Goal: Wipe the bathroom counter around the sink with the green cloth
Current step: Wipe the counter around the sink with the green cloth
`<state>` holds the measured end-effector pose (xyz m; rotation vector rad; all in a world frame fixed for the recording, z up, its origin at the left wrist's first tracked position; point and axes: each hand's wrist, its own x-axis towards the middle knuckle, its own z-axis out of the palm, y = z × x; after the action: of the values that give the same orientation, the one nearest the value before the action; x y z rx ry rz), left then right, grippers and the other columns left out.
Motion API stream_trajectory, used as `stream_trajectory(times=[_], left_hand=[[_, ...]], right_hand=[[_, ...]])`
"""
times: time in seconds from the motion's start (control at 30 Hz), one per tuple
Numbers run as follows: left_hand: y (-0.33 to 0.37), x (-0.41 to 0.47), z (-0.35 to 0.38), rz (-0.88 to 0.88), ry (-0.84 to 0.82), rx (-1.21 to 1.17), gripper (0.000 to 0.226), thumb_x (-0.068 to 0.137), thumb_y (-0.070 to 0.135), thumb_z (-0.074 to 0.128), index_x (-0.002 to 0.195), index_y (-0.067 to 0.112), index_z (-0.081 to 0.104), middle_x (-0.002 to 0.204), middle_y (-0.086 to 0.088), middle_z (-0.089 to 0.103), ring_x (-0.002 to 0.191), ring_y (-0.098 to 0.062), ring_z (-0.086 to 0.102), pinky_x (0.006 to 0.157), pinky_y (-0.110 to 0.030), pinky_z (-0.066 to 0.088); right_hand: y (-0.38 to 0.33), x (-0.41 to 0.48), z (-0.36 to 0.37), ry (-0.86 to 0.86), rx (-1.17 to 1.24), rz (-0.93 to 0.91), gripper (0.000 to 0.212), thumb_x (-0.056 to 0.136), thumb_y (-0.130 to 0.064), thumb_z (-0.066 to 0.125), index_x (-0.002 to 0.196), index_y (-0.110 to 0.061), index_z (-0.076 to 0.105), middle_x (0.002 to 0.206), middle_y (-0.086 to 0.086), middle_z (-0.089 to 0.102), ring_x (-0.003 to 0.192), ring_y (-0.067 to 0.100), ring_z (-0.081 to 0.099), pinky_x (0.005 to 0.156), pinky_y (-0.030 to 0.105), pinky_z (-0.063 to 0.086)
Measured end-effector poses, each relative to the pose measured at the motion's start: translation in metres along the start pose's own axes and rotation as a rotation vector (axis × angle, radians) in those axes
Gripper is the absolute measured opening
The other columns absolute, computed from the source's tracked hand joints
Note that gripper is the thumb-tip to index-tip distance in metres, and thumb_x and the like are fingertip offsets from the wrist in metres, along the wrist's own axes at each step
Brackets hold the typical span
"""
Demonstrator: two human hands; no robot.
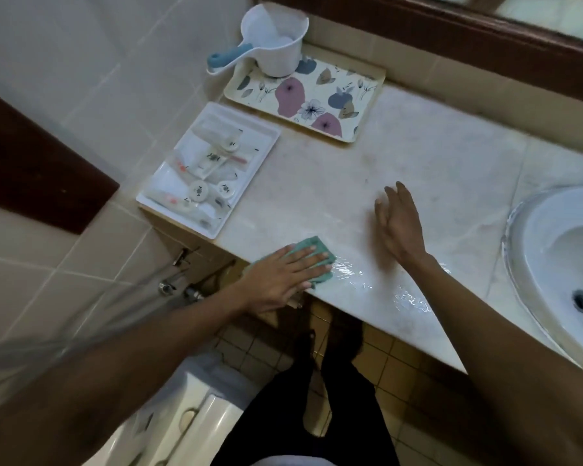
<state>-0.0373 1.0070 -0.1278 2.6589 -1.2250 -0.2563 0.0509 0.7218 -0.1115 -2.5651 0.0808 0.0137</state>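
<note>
I am pressing my left hand (285, 272) flat, fingers spread, on the green cloth (312, 252), pinning it against the marble surface (401, 169) right at its front edge so the whole pad drags water along instead of bunching up. The cloth is peeking out past my fingertips and beside my palm: a teal-green, folded, damp-looking rag, mostly hidden under the hand. Just beyond my fingertips a wet, glossy streak (367, 280) is shining along the edge, running toward the sink (532, 237), which I judge is the strip already wiped. My right hand (399, 223) is hovering open and empty, blurred, between the cloth and the basin, probably for balance. Far beyond my left hand, the white toiletry tray (169, 200), the floral tray (367, 99) and the white water dipper (276, 38) are standing well clear, leaving a bare stretch to cover.
</note>
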Motion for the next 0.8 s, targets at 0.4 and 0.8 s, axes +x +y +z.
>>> stream_trajectory(times=[0.4,0.8], left_hand=[[-0.013,0.084,-0.013,-0.586,0.149,-0.074,0.054,0.107,0.037,0.022,0.159,0.022,0.024,0.167,-0.002,0.02,0.155,-0.025,0.015,0.122,-0.052,0.019],[-0.053,0.066,-0.019,-0.709,0.177,-0.051,0.052,0.109,0.035,0.022,0.16,0.026,0.017,0.168,0.001,0.015,0.156,-0.021,0.009,0.124,-0.051,0.013]], right_hand=[[-0.021,-0.023,0.039,-0.118,-0.197,-0.14,0.055,0.104,-0.031,0.037,0.151,-0.004,0.03,0.161,0.021,0.019,0.149,0.036,0.017,0.12,0.047,0.016],[-0.018,-0.027,0.039,-0.121,-0.175,-0.14,0.058,0.104,-0.039,0.029,0.155,-0.012,0.023,0.164,0.011,0.011,0.152,0.026,0.008,0.123,0.039,0.006]])
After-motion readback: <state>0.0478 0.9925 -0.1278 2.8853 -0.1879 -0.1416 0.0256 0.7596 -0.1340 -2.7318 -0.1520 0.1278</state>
